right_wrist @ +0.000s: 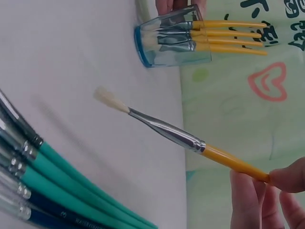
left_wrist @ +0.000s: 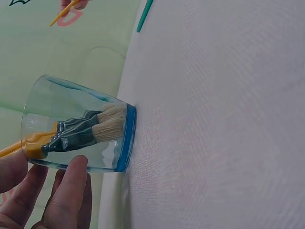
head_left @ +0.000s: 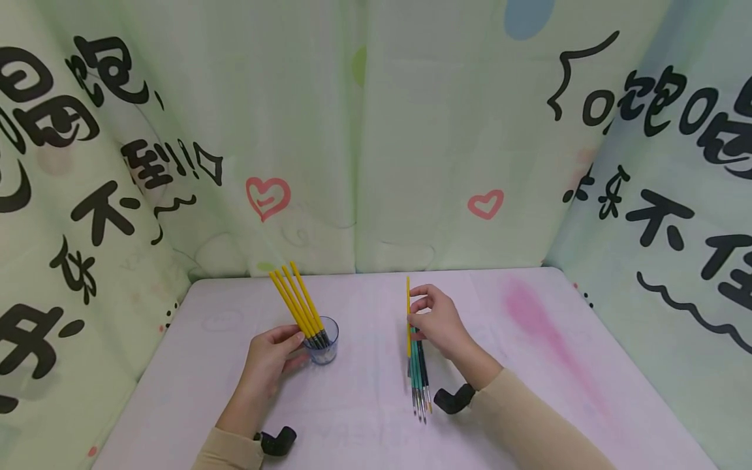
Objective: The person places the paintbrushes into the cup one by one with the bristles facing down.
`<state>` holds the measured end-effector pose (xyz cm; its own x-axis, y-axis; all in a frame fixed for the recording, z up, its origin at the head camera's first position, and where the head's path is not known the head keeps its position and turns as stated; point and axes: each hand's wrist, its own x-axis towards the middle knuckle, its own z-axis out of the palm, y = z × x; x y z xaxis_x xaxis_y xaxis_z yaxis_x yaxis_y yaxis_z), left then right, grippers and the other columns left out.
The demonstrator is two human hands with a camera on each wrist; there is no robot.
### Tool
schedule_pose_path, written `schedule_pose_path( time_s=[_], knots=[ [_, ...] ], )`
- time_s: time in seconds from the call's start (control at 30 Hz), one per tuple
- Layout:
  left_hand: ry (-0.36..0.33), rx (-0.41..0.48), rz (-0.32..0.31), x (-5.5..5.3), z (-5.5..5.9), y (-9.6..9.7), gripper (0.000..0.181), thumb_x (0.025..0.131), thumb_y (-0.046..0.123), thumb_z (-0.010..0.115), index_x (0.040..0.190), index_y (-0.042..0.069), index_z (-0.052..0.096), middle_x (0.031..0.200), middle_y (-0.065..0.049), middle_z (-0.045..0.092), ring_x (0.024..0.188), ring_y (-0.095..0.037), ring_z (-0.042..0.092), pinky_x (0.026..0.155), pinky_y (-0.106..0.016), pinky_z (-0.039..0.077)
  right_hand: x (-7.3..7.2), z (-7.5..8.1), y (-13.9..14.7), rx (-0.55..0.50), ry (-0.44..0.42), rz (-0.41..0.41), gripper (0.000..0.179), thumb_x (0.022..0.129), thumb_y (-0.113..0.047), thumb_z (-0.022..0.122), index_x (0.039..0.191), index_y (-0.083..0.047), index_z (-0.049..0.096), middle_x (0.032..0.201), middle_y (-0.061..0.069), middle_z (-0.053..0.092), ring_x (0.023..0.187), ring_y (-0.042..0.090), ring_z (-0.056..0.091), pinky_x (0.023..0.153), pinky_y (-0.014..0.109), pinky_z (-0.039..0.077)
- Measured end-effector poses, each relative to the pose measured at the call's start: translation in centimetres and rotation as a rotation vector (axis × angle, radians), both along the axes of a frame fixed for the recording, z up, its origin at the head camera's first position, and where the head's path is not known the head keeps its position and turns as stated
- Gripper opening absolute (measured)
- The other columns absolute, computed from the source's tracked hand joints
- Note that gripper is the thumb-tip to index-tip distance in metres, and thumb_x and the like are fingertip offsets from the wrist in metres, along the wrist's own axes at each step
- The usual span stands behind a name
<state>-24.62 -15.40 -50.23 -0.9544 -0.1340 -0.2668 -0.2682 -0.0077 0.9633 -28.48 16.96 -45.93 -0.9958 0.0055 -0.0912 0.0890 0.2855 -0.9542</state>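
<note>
My left hand (head_left: 271, 359) holds a clear cup (head_left: 330, 352) with a blue base by its left side, thumb near the rim. Several yellow-handled paintbrushes (head_left: 296, 303) stand in it, bristles down, their handles leaning left. My right hand (head_left: 437, 320) pinches one more yellow paintbrush (right_wrist: 167, 131) by its handle, bristle end lower. In the right wrist view its pale bristles are off the table. Below that hand lies a bunch of green and dark blue paintbrushes (head_left: 420, 372), side by side, bristles toward me; the right hand hides their upper ends in the head view.
A pale pink-white cloth covers the table (head_left: 364, 418), with a pink smear (head_left: 546, 326) at the right. Light green curtains (head_left: 411, 143) with black lettering and hearts stand round the back and sides. A black wrist mount (head_left: 454, 399) sits at each wrist.
</note>
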Motion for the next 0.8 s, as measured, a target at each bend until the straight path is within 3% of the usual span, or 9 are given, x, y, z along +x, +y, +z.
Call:
schedule_pose_path(
  time_s=[0.33,0.63,0.8],
  knots=[
    [-0.005,-0.003,0.004,0.0,0.0,-0.1,0.037,0.104,0.015,0.073,0.137,0.0,0.069,0.137,-0.022,0.066,0.1,-0.016,0.073,0.092,-0.04,0.069,-0.1,1.8,-3.1,-0.182,0.113,0.005,0.046,0.096,0.006,0.068,0.137,-0.011,0.058,0.101,0.01,0.06,0.081,0.025,0.07,0.072,0.045,0.071],
    [0.001,0.001,-0.008,-0.2,-0.1,-0.1,0.036,0.104,0.015,0.072,0.137,0.0,0.069,0.136,-0.022,0.066,0.101,-0.015,0.073,0.092,-0.04,0.068,-0.3,3.4,-5.7,-0.231,0.217,0.027,0.045,0.096,0.006,0.071,0.135,-0.013,0.059,0.105,0.012,0.063,0.085,0.022,0.071,0.079,0.051,0.07],
    [0.007,0.008,-0.009,-0.1,0.0,-0.1,0.037,0.104,0.015,0.073,0.137,-0.001,0.069,0.136,-0.022,0.066,0.1,-0.015,0.073,0.091,-0.04,0.069,-0.5,4.0,-7.0,-0.281,0.274,0.049,0.046,0.096,0.008,0.071,0.137,-0.008,0.057,0.107,0.012,0.063,0.088,0.023,0.07,0.082,0.053,0.07]
  ],
)
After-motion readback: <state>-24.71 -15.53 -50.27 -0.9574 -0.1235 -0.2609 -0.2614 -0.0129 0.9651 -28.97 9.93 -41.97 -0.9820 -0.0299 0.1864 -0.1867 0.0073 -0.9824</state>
